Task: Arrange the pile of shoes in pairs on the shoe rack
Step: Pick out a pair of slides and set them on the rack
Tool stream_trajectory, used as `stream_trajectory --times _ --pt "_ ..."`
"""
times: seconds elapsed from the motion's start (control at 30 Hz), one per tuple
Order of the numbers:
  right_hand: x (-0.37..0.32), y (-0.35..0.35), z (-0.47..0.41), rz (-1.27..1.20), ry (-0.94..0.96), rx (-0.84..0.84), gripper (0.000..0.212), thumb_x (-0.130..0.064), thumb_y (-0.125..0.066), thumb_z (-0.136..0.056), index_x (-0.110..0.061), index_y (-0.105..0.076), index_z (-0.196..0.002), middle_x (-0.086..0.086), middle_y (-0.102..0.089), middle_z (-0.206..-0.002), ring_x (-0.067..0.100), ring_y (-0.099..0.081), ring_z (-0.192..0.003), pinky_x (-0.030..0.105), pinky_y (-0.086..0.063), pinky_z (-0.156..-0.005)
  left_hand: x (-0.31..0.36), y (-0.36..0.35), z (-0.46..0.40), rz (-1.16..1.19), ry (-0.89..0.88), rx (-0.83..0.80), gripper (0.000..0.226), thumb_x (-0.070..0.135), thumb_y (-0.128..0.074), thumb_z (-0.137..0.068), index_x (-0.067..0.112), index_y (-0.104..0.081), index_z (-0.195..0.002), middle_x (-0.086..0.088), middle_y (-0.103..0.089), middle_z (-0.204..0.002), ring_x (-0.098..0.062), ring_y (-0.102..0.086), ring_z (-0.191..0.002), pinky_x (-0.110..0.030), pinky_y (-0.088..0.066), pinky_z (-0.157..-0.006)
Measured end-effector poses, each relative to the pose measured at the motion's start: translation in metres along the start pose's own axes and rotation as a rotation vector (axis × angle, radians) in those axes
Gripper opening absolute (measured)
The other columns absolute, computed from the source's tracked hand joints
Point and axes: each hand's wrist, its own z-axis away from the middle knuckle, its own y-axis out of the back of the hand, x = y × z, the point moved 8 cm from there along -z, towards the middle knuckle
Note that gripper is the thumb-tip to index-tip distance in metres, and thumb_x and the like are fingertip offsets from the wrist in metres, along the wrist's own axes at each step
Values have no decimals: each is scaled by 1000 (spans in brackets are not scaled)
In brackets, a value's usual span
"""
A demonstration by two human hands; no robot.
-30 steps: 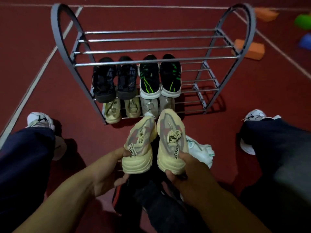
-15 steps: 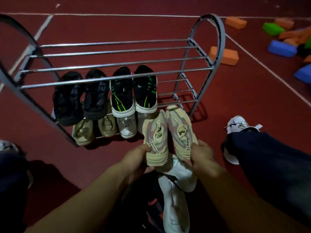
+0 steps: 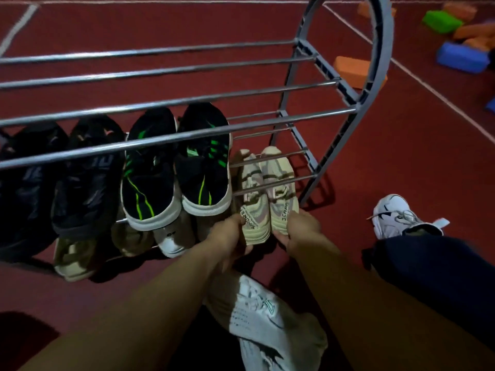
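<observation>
Since the earlier frames the view has swung right and closer, and the cream pair has travelled from mid-air in front of the shoe rack (image 3: pixel 380 49) into its lower right bay, toes now pushed in under the crossbars.

The rack fills the upper two thirds of the frame. Its middle tier holds a dark pair at the left edge and a black pair with green stripes (image 3: pixel 176 167) at centre; below them, tan and pale shoes sit on the bottom tier. The cream pair (image 3: pixel 267 188) lies just right of centre, side by side and touching, heels toward the camera. At bottom centre a white shoe (image 3: pixel 267 325) waits in the pile on the floor.

These look like light knit trainers: soft uppers that would buckle if pinched, and firmer ribbed soles at the heel, which is the sensible place to hold. That is where both hands are. The left hand (image 3: pixel 227 239) is closed around the heel of the left shoe, the right hand (image 3: pixel 300 231) around the heel of the right one, thumbs on top. Both forearms reach up from the lower frame, nearly straight and converging, wrists level, suited to sliding the pair further in.
</observation>
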Motion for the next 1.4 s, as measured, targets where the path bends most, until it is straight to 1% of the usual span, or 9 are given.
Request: stream_trajectory --times 0.17,0.33,0.53,0.63,0.73,0.93,1.1,1.23,1.4 --pt "1 9 -34 -85 8 116 43 -23 -67 -91 9 -55 -119 13 -59 -116 27 -63 -88 33 -60 -67 16 -16 -42 -711 -164 83 53 45 -33 -101 9 -54 -134 -17 -58 -131 -37 -53 -124 -46 -42 -106" --pt "25 24 -38 143 165 186 37 -34 -63 -91 -2 -61 -72 14 -59 -66 30 -59 -60 55 -58 -72 23 -25 -39 -1072 -335 298 39 38 -50 -96 23 -54 -132 -8 -57 -134 -33 -53 -124 -39 -43 -96" --pt "51 7 -6 321 123 49 17 -23 -60 -90 -9 -61 -81 13 -59 -76 28 -57 -63 41 -55 -64 35 -21 2 -922 -609 355 25 31 -54 -93 18 -55 -114 -17 -69 -111 -39 -62 -105 -39 -48 -89" --pt "73 -7 10 505 175 -86 13 -20 -63 -80 -12 -67 -89 13 -65 -84 34 -63 -88 44 -53 -84 28 -10 3 -978 -607 295 31 37 -46 -95 22 -54 -122 -19 -65 -119 -40 -60 -109 -39 -46 -89" --pt "86 -9 44 596 272 -128 30 -8 -64 -83 -3 -65 -113 19 -67 -115 34 -61 -111 40 -48 -100 19 -3 -1 -1185 -633 232 34 34 -43 -99 14 -55 -124 -21 -64 -122 -40 -60 -111 -41 -46 -90" --pt "61 24 69 966 540 -56 37 -9 -53 -87 -13 -59 -123 7 -54 -110 36 -56 -108 24 -48 -87 25 -13 16 -1655 -858 362 57 41 -41 -95 27 -25 -149 -9 -70 -110 -32 -67 -96 -35 -44 -70" --pt "24 -3 57 1448 814 -5 50 -10 -46 -93 -22 -40 -141 3 -31 -151 27 -35 -133 40 -41 -102 13 -9 0 -1886 -953 378 90 45 -60 -85 27 -7 -156 -10 5 -164 -29 7 -151 -42 -18 -116" --pt "9 -32 29 1615 905 -10 56 -9 -35 -97 -15 -24 -152 7 -13 -163 29 -12 -149 41 -22 -118 15 -18 -18 -1833 -1102 454 84 52 -60 -82 14 -30 -151 -15 -14 -162 -28 -4 -151 -44 -9 -118" --pt "-1 -51 -15 1763 933 86 55 -24 -50 -95 -10 -33 -145 17 -36 -150 36 -26 -142 48 -14 -119 23 -33 -26 -1802 -1086 392 84 56 -15 -93 -1 8 -150 -33 -21 -154 -36 -22 -145 -43 0 -119"
